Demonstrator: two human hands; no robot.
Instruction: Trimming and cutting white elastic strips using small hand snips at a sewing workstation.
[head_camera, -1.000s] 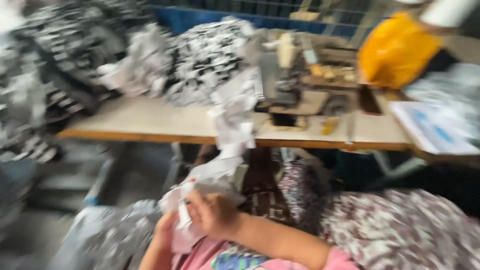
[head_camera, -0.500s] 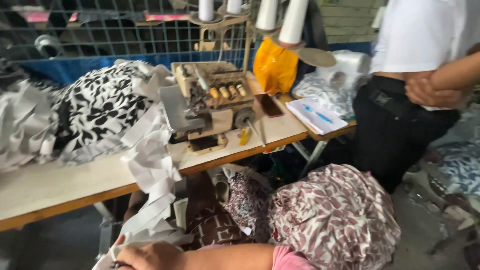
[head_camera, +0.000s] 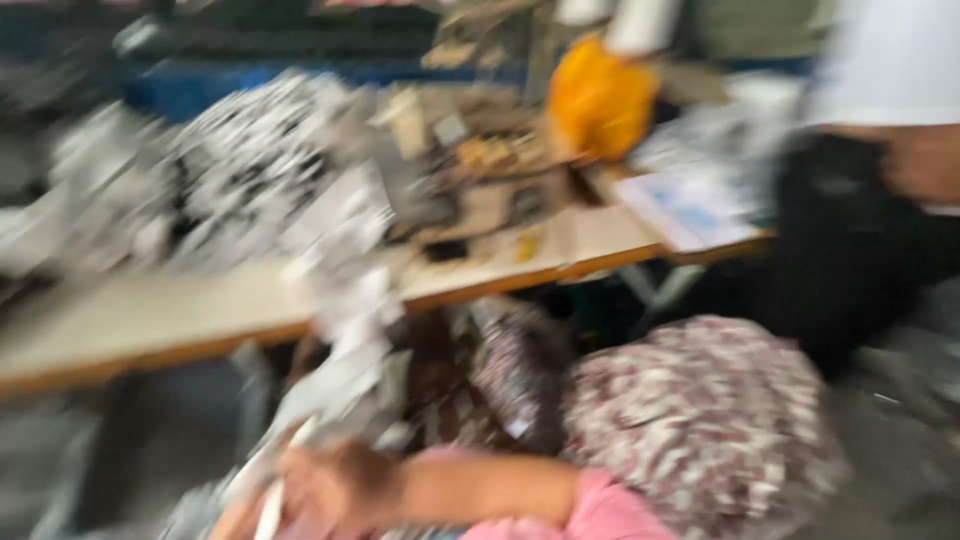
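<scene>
Patterned black-and-white fabric strip (head_camera: 345, 330) hung off the front edge of the wooden table (head_camera: 150, 325) and ran down toward 7 o'clock, ending at the hands near the bottom edge of the head view. Frame heavily motion-blurred; fine detail not readable.

Right hand (head_camera: 335, 487) sat at 7 o'clock, forearm entering from 5 o'clock with a pink sleeve (head_camera: 600, 510) at the elbow end. It lay against the lower end of the strip; whether the fingers were curled on the cloth or loose could not be told. Left hand (head_camera: 235, 520) only partly in view at the bottom edge, just beside the right one, touching the same cloth; finger state not discernible either.

On the table at 12 o'clock: sewing machine (head_camera: 470, 170), with a heap of black-and-white cloth (head_camera: 240, 170) at 10 o'clock and an orange bundle (head_camera: 600, 100) at 1 o'clock. A bundle of dark floral fabric (head_camera: 710, 420) lay at 4 o'clock, below the table. Another person in a white top and dark trousers (head_camera: 860, 240) stood at 3 o'clock.
</scene>
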